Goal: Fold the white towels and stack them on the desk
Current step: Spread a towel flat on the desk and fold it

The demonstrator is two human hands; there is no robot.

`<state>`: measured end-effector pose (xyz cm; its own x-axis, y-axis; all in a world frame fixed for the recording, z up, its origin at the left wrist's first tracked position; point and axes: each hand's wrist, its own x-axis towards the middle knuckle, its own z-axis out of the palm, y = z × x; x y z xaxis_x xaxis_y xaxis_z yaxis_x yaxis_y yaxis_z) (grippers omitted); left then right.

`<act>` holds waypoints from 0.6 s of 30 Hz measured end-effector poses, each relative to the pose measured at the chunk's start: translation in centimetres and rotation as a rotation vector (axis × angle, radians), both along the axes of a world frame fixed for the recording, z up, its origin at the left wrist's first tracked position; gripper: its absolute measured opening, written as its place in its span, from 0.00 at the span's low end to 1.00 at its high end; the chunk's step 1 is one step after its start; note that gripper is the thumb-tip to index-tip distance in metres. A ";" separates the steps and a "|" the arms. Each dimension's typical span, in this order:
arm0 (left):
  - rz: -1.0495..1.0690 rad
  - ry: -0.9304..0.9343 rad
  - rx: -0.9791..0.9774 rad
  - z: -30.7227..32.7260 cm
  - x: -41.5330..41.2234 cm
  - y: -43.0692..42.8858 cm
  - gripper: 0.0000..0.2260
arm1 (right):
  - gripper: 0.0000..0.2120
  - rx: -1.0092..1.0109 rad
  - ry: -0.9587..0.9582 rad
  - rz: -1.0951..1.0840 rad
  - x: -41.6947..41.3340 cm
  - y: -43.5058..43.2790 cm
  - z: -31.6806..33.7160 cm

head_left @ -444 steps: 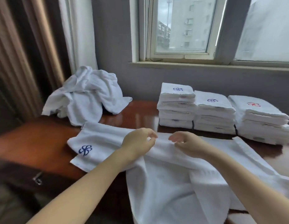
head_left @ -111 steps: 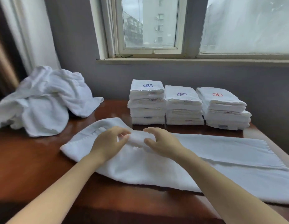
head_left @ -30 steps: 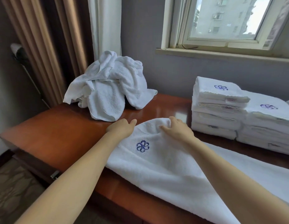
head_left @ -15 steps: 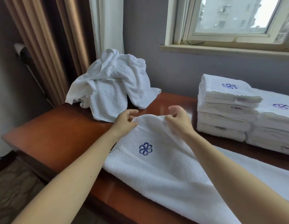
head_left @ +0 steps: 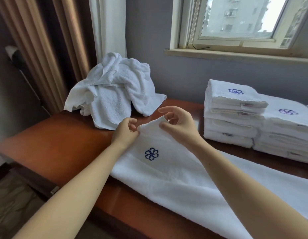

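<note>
Towel [head_left: 175,178] long axis runs left-right; left end raised.

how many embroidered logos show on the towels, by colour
blue embroidered flower logos: 2, on the long white terry towel and the left stack of folded white towels
purple embroidered flower logo: 1, on the next folded stack
total: 3

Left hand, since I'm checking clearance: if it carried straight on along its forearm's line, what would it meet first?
Probably the crumpled towel pile beyond the left hand, which pinches an end of the flat towel; depth is unclear.
</note>
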<state>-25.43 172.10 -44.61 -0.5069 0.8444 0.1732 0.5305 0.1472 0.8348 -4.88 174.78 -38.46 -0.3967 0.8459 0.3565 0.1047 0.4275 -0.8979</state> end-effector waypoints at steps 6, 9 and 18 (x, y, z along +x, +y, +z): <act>-0.166 0.245 -0.393 0.9 -0.4 -3.6 0.05 | 0.21 0.008 -0.041 0.039 -0.4 -0.7 -0.4; -0.224 0.296 -0.502 2.0 -0.1 -4.9 0.05 | 0.22 0.022 -0.049 0.053 -0.5 -1.3 -0.3; -0.284 0.632 -0.542 2.9 0.8 -7.9 0.06 | 0.17 0.068 -0.166 -0.036 -1.2 -1.8 -1.4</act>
<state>-24.66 164.22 -41.75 -0.2099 0.9714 -0.1113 0.9465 0.2304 0.2260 -6.08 172.96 -39.81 -0.4248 0.8367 0.3455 0.2648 0.4799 -0.8364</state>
